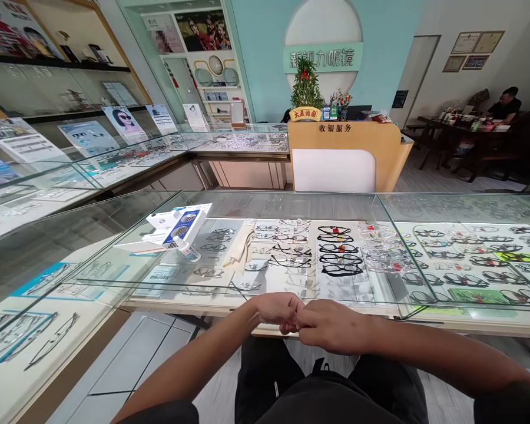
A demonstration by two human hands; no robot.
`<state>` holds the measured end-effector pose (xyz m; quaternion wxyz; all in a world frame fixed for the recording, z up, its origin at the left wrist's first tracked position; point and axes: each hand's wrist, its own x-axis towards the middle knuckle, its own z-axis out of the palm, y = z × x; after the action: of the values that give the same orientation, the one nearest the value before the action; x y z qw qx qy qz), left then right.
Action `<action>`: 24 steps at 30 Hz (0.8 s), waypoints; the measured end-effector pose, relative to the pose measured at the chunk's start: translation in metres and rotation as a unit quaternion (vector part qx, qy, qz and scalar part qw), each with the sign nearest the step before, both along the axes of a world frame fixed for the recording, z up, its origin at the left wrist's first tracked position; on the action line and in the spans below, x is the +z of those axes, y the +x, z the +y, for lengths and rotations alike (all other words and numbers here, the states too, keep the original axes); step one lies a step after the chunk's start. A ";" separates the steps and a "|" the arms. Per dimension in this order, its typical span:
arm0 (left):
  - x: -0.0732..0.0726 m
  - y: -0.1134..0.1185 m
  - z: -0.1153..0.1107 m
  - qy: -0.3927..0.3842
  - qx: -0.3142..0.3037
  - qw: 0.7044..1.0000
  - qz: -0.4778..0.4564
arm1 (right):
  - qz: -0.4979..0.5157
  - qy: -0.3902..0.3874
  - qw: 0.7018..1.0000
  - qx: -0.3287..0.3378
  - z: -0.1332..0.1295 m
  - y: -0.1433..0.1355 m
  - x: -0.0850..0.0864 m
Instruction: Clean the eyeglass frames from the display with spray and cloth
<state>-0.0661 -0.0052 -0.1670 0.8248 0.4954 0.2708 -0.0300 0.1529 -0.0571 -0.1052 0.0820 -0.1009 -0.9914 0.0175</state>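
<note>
My left hand (279,311) and my right hand (333,327) meet at the front edge of a glass display case, above my lap. The fingers of both are curled and touch each other; whether something small is between them is hidden. Just beyond them, several eyeglasses (341,248) lie in rows under the glass. To the left, a white bottle (188,249) and a blue-and-white box (186,225) rest on the glass top. A beige cloth (241,250) lies right of the bottle.
Glass counters (397,235) run to both sides. Behind stands a wooden cashier desk (347,138) with a plant (307,88) on it. A person (506,109) sits at a dark table at the far right. Signs (88,138) line the left counter.
</note>
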 end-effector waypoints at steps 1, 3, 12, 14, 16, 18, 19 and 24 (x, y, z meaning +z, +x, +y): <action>0.000 0.000 0.000 0.002 0.006 1.000 0.001 | -0.001 0.003 1.000 0.002 0.000 0.000 -0.001; -0.001 0.000 0.000 0.007 0.020 1.000 0.002 | -0.003 0.008 1.000 0.000 0.001 0.001 -0.004; -0.001 0.000 -0.002 0.034 0.042 0.998 0.014 | -0.002 0.004 1.000 -0.018 0.002 0.002 -0.007; 0.000 0.000 -0.002 0.045 0.048 0.998 0.018 | 0.000 -0.003 1.000 -0.024 0.003 0.003 -0.008; 0.002 0.000 -0.001 0.056 0.056 0.997 0.024 | -0.003 -0.008 0.999 -0.031 0.004 0.004 -0.009; 0.005 0.001 0.001 0.069 0.060 0.995 0.031 | -0.006 -0.004 0.999 -0.040 0.006 0.004 -0.012; 0.006 0.002 0.002 0.079 0.061 0.994 0.035 | -0.007 0.001 0.999 -0.046 0.007 0.005 -0.013; 0.015 0.006 0.007 0.122 0.070 0.989 0.038 | 0.005 0.025 0.998 -0.063 0.012 0.007 -0.018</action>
<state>-0.0599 0.0020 -0.1522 0.7473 0.5708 0.3376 0.0426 0.1602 -0.0454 -0.1230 0.0900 -0.1609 -0.9828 -0.0120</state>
